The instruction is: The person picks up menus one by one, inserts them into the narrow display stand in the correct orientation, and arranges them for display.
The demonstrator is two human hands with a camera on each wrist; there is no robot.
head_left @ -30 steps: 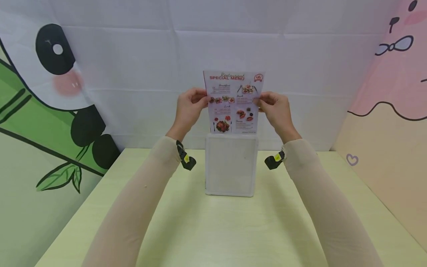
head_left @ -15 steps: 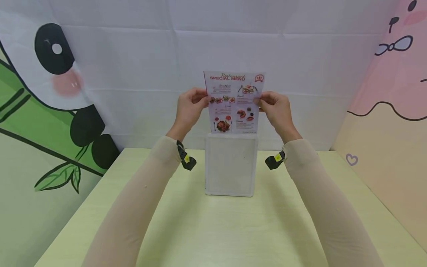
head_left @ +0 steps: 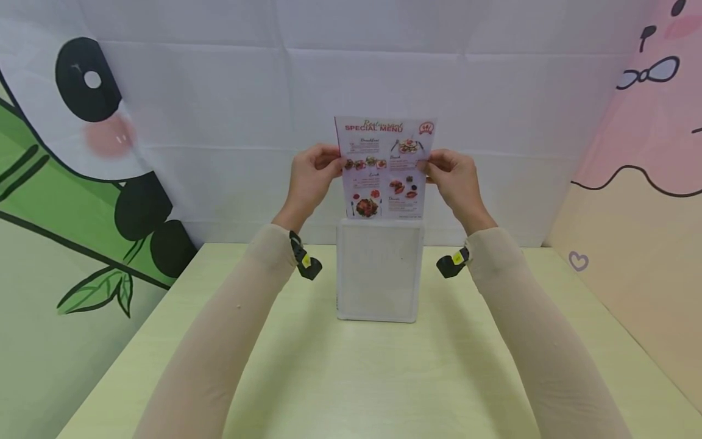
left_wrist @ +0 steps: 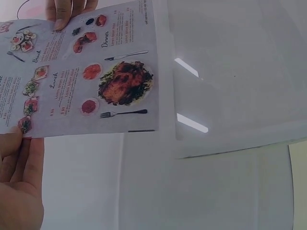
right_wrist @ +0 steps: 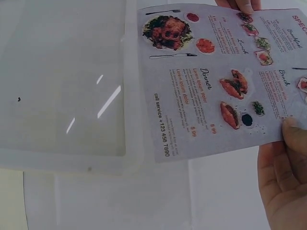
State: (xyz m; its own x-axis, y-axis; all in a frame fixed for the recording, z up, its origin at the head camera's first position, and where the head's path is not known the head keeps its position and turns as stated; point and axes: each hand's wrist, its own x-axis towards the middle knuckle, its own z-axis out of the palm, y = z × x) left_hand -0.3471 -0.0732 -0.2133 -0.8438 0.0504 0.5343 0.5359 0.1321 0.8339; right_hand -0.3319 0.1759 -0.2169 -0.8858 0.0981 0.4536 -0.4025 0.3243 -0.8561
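Observation:
A printed menu sheet [head_left: 384, 168] headed "Special Menu", with food pictures, is held upright in the air. My left hand [head_left: 314, 175] pinches its left edge and my right hand [head_left: 452, 177] pinches its right edge. Its lower edge hangs just above the top of a clear upright sign holder [head_left: 380, 271] standing on the pale green table [head_left: 351, 378]. The left wrist view has the menu [left_wrist: 81, 72] beside the holder [left_wrist: 230, 72], with my left hand [left_wrist: 19, 182] at the sheet's edge. From the right wrist, the menu [right_wrist: 220, 81], the holder [right_wrist: 67, 81] and my right hand [right_wrist: 285, 172] show.
A white cloth backdrop [head_left: 351, 91] hangs behind the table. A panda-and-bamboo panel [head_left: 71, 183] stands on the left, a pink cartoon panel [head_left: 647, 152] on the right. The table front lies between my sleeved forearms.

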